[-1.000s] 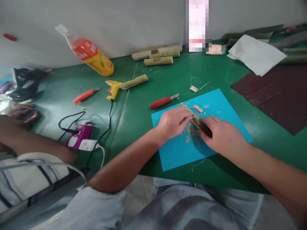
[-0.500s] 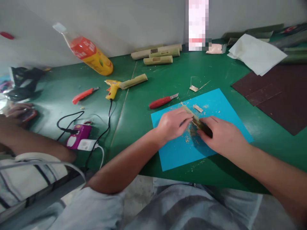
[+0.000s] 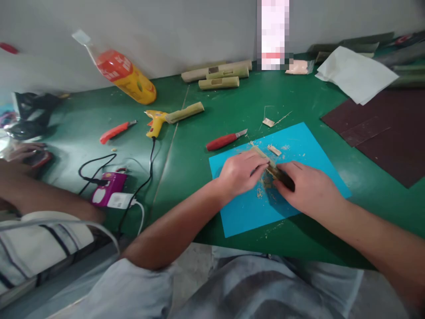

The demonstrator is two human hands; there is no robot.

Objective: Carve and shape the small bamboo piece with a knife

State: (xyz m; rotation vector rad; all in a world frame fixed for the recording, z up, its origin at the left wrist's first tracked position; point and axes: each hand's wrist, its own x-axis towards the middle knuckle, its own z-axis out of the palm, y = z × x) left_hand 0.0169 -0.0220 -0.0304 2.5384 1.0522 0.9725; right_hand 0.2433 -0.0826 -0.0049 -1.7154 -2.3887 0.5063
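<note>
My left hand (image 3: 239, 173) is closed on a thin pale bamboo strip (image 3: 260, 153) and presses it down on the blue mat (image 3: 299, 146). My right hand (image 3: 307, 188) grips a dark-handled tool (image 3: 284, 178) whose tip meets the strip where the two hands come together. Shavings and small offcuts lie on the mat around the hands. A red-handled knife (image 3: 226, 140) rests just beyond the mat's left corner.
On the green table (image 3: 232, 102): a yellow glue gun (image 3: 156, 122), a red cutter (image 3: 116, 130), several bamboo tubes (image 3: 217, 75), an orange-yellow bottle (image 3: 128, 77), white paper (image 3: 355, 73), dark sandpaper sheets (image 3: 381, 133), a purple power strip (image 3: 109, 192). Another person's arm (image 3: 40, 199) lies at the left.
Both hands stay on the strip and tool; the left hand's fingers have shifted slightly along the strip. The view has drifted a little.
</note>
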